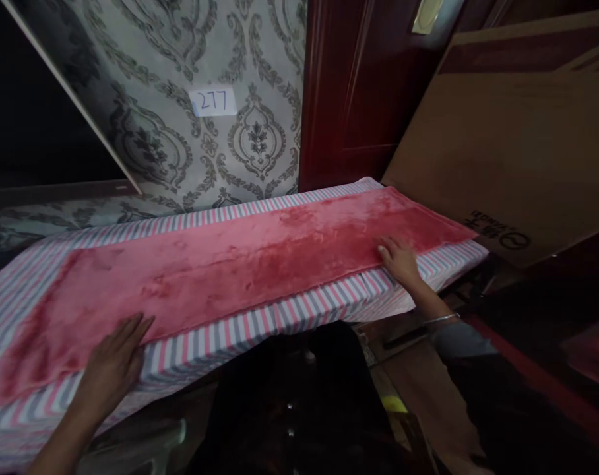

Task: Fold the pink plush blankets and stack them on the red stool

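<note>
Left hand [115, 361], fingers extended, and right hand [401, 261], fingers slightly spread, rest palm-down at near edge of red cloth [215, 280] covering striped sheet [260, 326].

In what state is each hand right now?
Left hand: open, laid on the pink cloth near its edge.
Right hand: open, also on the pink cloth, no grip visible.

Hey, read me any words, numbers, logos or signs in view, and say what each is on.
"277": handwritten on the paper on the wall.
Black characters beside a round logo, on the cardboard: too blurred to read.
Pale mark on the dark panel's frame: too small to read.
</note>
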`<action>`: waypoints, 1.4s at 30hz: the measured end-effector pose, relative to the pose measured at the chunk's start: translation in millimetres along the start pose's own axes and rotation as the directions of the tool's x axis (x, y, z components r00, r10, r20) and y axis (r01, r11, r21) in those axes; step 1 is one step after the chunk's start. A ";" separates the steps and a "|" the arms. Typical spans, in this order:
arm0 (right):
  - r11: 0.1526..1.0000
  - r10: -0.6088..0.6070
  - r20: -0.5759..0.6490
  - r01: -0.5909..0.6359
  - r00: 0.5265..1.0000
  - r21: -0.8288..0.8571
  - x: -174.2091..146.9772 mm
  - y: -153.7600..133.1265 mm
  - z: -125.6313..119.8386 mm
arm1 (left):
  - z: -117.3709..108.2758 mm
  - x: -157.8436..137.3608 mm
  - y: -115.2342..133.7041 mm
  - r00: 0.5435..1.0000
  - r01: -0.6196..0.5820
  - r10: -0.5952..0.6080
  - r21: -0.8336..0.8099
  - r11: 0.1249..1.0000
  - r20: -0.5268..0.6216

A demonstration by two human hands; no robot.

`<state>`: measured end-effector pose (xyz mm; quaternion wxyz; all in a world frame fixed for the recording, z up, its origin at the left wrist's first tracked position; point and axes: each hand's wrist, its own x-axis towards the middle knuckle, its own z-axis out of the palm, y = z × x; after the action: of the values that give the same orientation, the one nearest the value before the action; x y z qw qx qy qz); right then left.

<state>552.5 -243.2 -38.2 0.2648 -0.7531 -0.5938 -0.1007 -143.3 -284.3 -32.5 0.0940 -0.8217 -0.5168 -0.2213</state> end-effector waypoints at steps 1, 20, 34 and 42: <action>0.997 -0.064 0.020 0.063 0.998 0.042 -2.2 -10.3 -0.2 | -1.5 -0.3 1.3 1.000 0.002 -0.002 -0.007 1.000 -0.007; 0.732 -0.653 0.219 0.531 0.725 0.426 -2.5 -203.8 48.7 | 53.2 155.2 126.4 0.887 -0.211 0.253 -0.149 0.966 0.386; 0.777 -0.620 0.477 0.574 0.623 0.260 111.2 -250.8 114.0 | 117.9 267.9 50.2 0.906 -0.088 0.123 -0.106 0.991 0.404; 0.853 -0.508 0.474 0.494 0.719 0.166 156.0 -260.6 145.8 | 124.5 304.6 3.6 0.908 0.071 -0.064 -0.002 0.997 0.414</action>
<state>324.7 3.9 -15.1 0.0742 -0.5600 -0.8242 0.0390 5.1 7.8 -1.9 -0.0322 -0.8323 -0.5511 -0.0499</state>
